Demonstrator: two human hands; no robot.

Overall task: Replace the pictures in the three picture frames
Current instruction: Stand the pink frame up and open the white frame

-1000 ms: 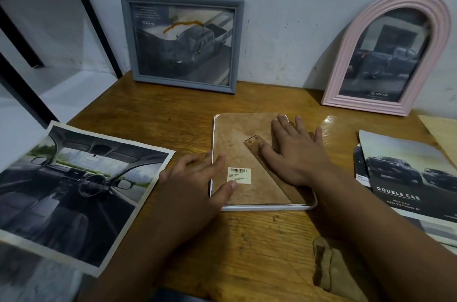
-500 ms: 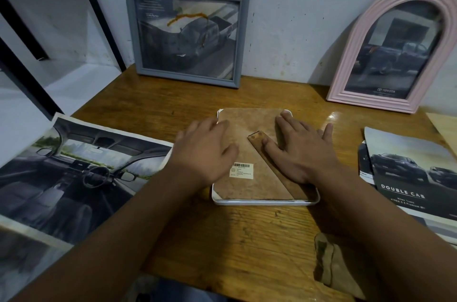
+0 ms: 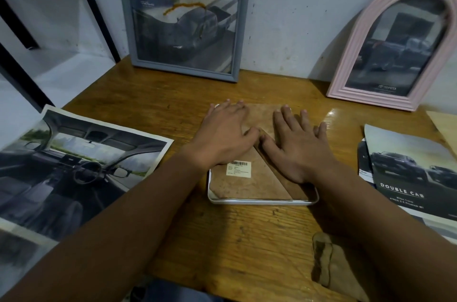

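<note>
While white picture frame is lying face down at counter centre, left hand and right hand are pressing flat on brown backing board, fingers straight, slightly spread. Grey frame, pink arched frame leaning on far wall. Car-interior print lying left.

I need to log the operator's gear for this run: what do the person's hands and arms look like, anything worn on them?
Both forearms are bare as far as the picture shows: no sleeves, gloves, watch or bracelets in view. The left hand and the right hand are bare too, with short nails. A pale glint near the left hand's little finger could be a ring or the frame's corner; I cannot tell which.
</note>
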